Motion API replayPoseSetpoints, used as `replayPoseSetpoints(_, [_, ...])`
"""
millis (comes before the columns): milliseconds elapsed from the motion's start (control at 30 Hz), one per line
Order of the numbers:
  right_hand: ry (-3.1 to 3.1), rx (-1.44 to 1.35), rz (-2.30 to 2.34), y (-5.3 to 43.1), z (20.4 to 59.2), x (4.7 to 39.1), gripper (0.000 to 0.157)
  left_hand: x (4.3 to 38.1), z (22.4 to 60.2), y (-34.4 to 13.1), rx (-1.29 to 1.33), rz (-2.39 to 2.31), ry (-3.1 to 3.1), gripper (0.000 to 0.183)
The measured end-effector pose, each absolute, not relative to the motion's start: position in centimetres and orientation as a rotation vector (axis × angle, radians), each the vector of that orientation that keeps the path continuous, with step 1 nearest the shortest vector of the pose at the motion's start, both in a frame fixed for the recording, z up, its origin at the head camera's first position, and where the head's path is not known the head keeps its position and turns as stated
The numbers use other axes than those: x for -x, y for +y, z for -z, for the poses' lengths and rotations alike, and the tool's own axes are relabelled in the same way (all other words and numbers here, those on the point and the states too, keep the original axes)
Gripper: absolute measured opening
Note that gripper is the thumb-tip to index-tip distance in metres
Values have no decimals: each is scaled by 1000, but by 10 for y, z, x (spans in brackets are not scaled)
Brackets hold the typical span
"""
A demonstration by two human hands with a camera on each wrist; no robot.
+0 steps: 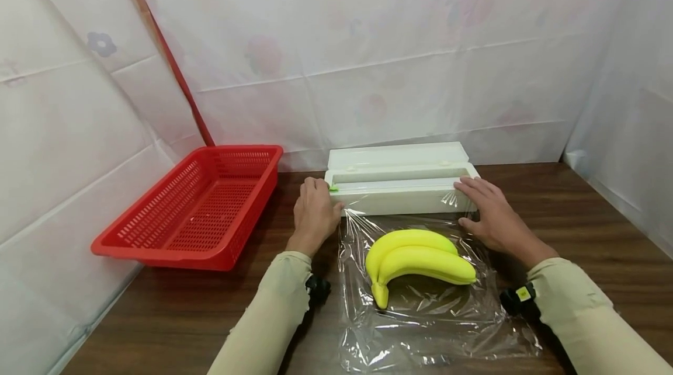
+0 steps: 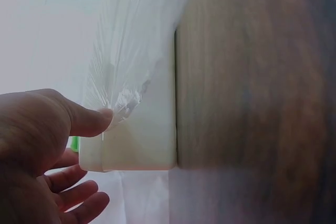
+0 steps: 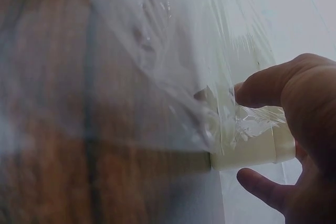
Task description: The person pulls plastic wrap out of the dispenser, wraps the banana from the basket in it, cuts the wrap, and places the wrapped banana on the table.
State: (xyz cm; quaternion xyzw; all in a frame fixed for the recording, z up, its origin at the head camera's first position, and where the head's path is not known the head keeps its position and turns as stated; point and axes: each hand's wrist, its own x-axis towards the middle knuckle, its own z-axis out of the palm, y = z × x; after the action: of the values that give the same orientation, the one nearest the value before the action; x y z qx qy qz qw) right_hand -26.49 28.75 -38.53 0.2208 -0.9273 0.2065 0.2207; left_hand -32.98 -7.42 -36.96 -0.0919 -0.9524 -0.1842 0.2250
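A white cling film dispenser box (image 1: pixel 399 202) lies across the table with its lid (image 1: pixel 396 156) raised at the back. My left hand (image 1: pixel 315 211) holds its left end, the thumb (image 2: pixel 97 121) on the film at the front and the fingers around the end, beside a small green tab (image 1: pixel 333 188). My right hand (image 1: pixel 491 214) holds the right end, fingers over the top edge and thumb (image 3: pixel 260 87) against the film-covered front. Clear cling film (image 1: pixel 415 343) stretches from the box towards me. On it lies a yellow bunch of bananas (image 1: pixel 420 264).
At the left stands a red perforated plastic basket (image 1: pixel 231 246). Dark wood-grain table (image 1: pixel 578 235) surrounds these things. Pale patterned sheeting (image 1: pixel 368 59) encloses the back and sides. Black wrist straps (image 1: pixel 318 290) are on both forearms.
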Motion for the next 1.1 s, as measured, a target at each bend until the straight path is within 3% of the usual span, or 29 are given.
replayPoseSetpoints(1100, [-2629,-560,-620,289,382,259,75,330,375,-73,576,571,-2436,26])
